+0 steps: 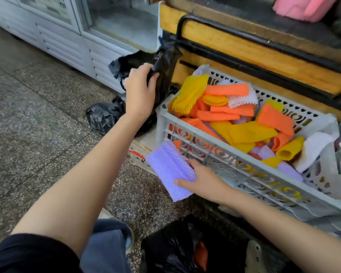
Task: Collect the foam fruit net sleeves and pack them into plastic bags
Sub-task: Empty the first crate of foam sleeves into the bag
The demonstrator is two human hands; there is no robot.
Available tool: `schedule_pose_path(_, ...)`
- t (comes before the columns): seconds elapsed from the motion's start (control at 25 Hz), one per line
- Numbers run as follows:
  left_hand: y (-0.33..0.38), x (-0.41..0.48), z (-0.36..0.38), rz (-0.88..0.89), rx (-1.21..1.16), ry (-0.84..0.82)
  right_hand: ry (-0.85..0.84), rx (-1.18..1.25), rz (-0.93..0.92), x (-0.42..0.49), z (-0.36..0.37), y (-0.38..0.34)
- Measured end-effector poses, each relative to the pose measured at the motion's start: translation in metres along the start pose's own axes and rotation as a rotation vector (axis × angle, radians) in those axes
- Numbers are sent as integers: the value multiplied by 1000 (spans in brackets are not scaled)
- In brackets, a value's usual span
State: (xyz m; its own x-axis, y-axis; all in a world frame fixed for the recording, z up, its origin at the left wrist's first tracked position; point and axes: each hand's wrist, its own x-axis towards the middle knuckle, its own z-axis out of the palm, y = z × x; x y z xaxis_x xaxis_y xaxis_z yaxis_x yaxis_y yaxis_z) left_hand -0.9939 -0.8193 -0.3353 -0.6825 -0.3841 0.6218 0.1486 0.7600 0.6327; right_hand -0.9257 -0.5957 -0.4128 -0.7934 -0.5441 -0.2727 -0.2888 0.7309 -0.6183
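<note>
My left hand [140, 89] grips a black plastic bag [165, 62] that hangs at the corner of the wooden stand. A stack of flat purple foam net sleeves [167, 168] is held by my right hand [203, 181] just outside the near wall of a grey plastic crate [220, 164]. The crate holds several orange sleeves [224, 89], yellow sleeves [244, 133], and white and purple ones, piled loosely.
A tied black bag [104, 115] lies on the speckled floor left of the crate. Another black bag [175, 245], open with an orange sleeve inside, sits at the bottom near my knee. A white fridge cabinet [67, 42] stands behind; the wooden stand [264, 56] is beyond the crate.
</note>
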Motion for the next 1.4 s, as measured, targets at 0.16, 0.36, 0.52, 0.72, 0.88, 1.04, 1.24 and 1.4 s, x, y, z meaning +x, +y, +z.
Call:
schedule_pose_path(0.16, 68, 10, -11, 137, 7, 99, 183, 52, -106, -43, -30, -5)
schedule_pose_path(0.36, 150, 0, -1, 407, 11, 42, 594, 264, -120, -106, -77, 10)
schedule_pose_path(0.52, 213, -35, 24, 572, -25, -35, 830, 370, -31, -145, -118, 49)
schedule_pose_path(0.72, 231, -111, 63, 678, 7, -347, 1044, 412, 111, -175, -146, 106)
schedule_pose_path(0.88, 225, -165, 77, 733, 338, -782, 1119, 410, 86, -187, -158, 119)
schedule_pose_path(1.04, 224, -182, 66, 739, 375, -760, 970, 264, 39, -174, -168, 107)
schedule_pose_path(1.24, 227, -145, 58, 496, 145, -398, 729, 324, 125, -160, -155, 99)
schedule_pose_path(1.4, 227, -132, 79, 261, 301, -787, 648, 513, 119, -167, -150, 105)
